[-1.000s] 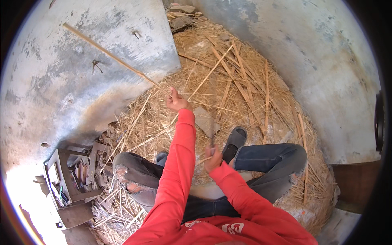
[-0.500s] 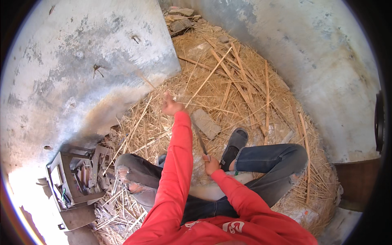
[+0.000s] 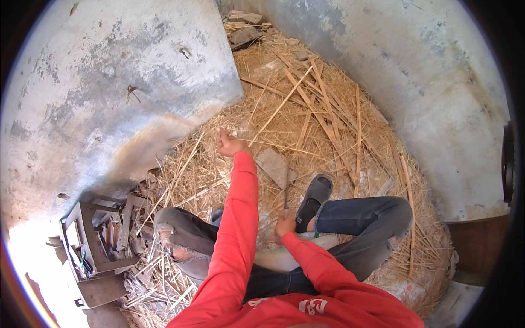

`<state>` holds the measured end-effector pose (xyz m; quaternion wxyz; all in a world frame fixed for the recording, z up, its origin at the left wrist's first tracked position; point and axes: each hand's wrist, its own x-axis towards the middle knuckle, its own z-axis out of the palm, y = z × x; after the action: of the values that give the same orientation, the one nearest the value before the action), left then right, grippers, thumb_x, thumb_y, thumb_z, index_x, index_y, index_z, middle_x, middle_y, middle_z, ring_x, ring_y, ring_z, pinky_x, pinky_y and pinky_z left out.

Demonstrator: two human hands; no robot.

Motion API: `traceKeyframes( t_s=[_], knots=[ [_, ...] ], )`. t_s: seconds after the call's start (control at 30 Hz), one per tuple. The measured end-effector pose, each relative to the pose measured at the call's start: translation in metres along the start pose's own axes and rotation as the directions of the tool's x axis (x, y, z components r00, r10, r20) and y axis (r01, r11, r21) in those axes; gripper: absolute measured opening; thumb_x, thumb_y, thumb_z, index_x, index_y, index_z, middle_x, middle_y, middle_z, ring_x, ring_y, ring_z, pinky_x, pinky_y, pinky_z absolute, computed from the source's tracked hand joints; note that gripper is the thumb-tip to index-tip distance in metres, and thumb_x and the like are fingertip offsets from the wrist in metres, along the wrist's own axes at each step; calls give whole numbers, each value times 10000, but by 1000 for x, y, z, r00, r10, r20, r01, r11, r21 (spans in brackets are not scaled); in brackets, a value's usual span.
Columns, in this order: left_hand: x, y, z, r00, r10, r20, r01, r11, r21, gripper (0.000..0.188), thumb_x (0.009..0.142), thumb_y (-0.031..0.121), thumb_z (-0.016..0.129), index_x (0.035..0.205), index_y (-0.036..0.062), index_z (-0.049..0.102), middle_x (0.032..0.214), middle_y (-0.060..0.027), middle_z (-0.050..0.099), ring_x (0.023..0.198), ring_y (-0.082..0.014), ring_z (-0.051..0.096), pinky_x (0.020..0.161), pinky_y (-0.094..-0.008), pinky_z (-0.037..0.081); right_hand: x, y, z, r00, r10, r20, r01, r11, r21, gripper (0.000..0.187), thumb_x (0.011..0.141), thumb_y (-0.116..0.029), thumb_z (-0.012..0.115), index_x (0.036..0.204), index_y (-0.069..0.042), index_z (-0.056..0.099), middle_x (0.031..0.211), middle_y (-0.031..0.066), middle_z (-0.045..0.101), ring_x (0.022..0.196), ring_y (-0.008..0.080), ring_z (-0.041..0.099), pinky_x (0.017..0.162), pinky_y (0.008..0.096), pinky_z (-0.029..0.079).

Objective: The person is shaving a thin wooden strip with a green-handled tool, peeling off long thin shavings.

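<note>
My left hand (image 3: 229,144) is stretched out ahead over the straw, its fingers closed. It pinches a thin pale strip of wood that is smeared by motion, so its full length cannot be made out. Lower and to the right, my right hand (image 3: 285,223) is wrapped round the handle of a knife. The narrow dark blade (image 3: 286,191) points away from me, near a flat stone slab (image 3: 272,165). A pale, rounded object (image 3: 279,259) lies across my lap under my right forearm, partly hidden.
Straw and shavings (image 3: 262,71) cover the floor, with several long wooden strips (image 3: 328,109) lying ahead and right. Plastered walls (image 3: 126,65) stand left and right. An upturned broken plastic stool or crate (image 3: 106,240) lies at the left. My crossed legs (image 3: 366,218) frame the near side.
The knife has swung from leaning left to nearly upright, its tip moving right, and my right hand has turned with it. My left hand stays nearly in place; its strip is fainter.
</note>
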<state>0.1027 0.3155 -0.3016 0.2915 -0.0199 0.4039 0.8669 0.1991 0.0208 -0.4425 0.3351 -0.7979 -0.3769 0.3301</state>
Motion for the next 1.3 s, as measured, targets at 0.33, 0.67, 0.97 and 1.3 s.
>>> traceKeyframes(
  t_s=[0.33,0.67,0.97,1.3],
  knots=[
    [21,-11,-28,990,59,127,-79,985,152,325,941,257,723,709,59,611,604,5,499,487,-75,372,465,-275,266,4,-38,-13,970,-225,93,213,969,124,451,1007,-431,565,893,4,601,701,196,610,660,358,639,614,431,478],
    [39,17,-67,893,13,449,-161,943,293,428,1043,368,521,894,-14,643,621,19,423,564,-102,363,545,-291,307,24,36,12,966,83,244,-63,994,-88,510,1001,-470,554,1057,28,651,869,284,684,823,456,683,769,515,524],
    [24,30,-51,542,-230,808,-641,509,575,359,1095,306,389,1077,4,582,779,-74,645,718,-178,608,695,-333,479,33,26,-5,965,85,248,-52,989,-136,560,986,-519,560,1007,29,671,902,287,679,895,472,666,778,507,514],
    [47,38,-45,478,-411,776,-693,367,621,353,1079,287,417,975,0,595,764,-128,720,702,-315,691,684,-435,530,18,-24,-25,979,-143,148,148,989,-23,433,985,-425,581,1058,-1,623,978,289,673,953,495,635,805,548,491]
  ],
)
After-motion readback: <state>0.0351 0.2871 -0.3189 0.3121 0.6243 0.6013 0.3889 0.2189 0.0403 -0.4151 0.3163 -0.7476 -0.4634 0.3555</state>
